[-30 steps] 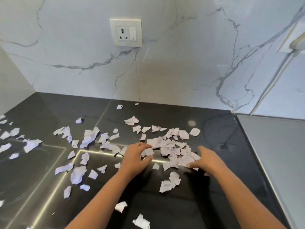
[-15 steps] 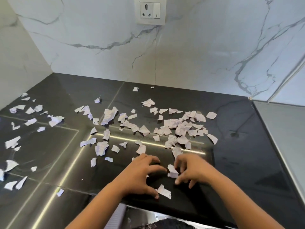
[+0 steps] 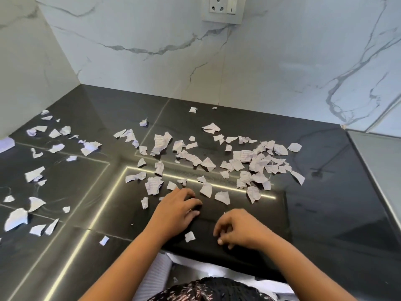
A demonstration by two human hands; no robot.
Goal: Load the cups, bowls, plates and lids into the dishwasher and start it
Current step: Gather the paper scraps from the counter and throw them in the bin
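Observation:
No cups, bowls, plates, lids or dishwasher are in view. Torn white paper scraps [image 3: 256, 161] lie scattered over a glossy black counter [image 3: 314, 203]. My left hand [image 3: 178, 211] rests palm down on the counter near its front edge, fingers bent and slightly apart, with nothing visibly in it. My right hand [image 3: 238, 231] hovers just to its right with fingers curled under, so its palm side is hidden. One small scrap [image 3: 189, 236] lies on the counter between the two hands.
A white marble wall with a wall socket [image 3: 223, 9] rises behind the counter. More scraps [image 3: 34, 174] are spread over the left side. A grey surface [image 3: 382, 161] adjoins the counter on the right. The counter's front edge [image 3: 217, 260] runs just below my hands.
Both hands have drawn back from the scrap pile toward the front edge. The scrap pinched by my right hand half a second ago no longer shows there. The view has tilted down.

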